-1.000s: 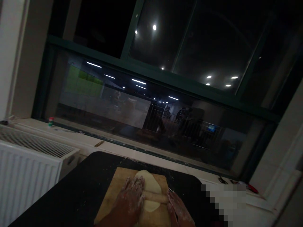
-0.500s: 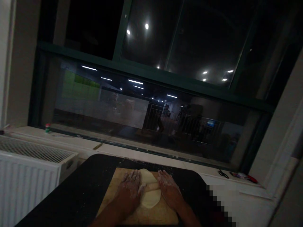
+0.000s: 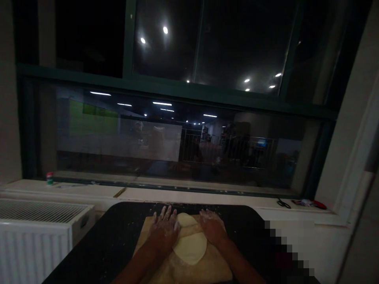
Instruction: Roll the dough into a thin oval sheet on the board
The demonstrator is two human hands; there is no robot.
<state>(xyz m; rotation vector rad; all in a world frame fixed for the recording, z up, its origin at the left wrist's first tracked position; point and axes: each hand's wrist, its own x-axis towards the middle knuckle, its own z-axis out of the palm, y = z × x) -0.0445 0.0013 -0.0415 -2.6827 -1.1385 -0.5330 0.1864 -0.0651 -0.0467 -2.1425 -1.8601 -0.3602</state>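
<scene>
A light wooden rolling pin [image 3: 190, 230] lies across a flattened oval of pale dough [image 3: 191, 248] on a wooden board [image 3: 214, 270]. My left hand [image 3: 166, 228], dusted with flour, rests over the pin's left end with its fingers stretched forward and spread. Over the right end lies my right hand [image 3: 213, 227], also floury, its fingers extended and close together. Both palms hide the ends of the pin. Most of the dough shows on the near side of the pin, with a smaller part beyond it.
The board lies on a black table [image 3: 112, 236] with flour specks. A white radiator [image 3: 35, 236] stands at left. On the windowsill [image 3: 166, 194] are a small red-and-green container [image 3: 49, 178], black scissors [image 3: 283, 203] and a red item [image 3: 319, 204]. A dark window rises behind.
The rolling pin and both hands have moved away from me over the dough, so more dough shows on the near side. The camera view has tilted and shifted.
</scene>
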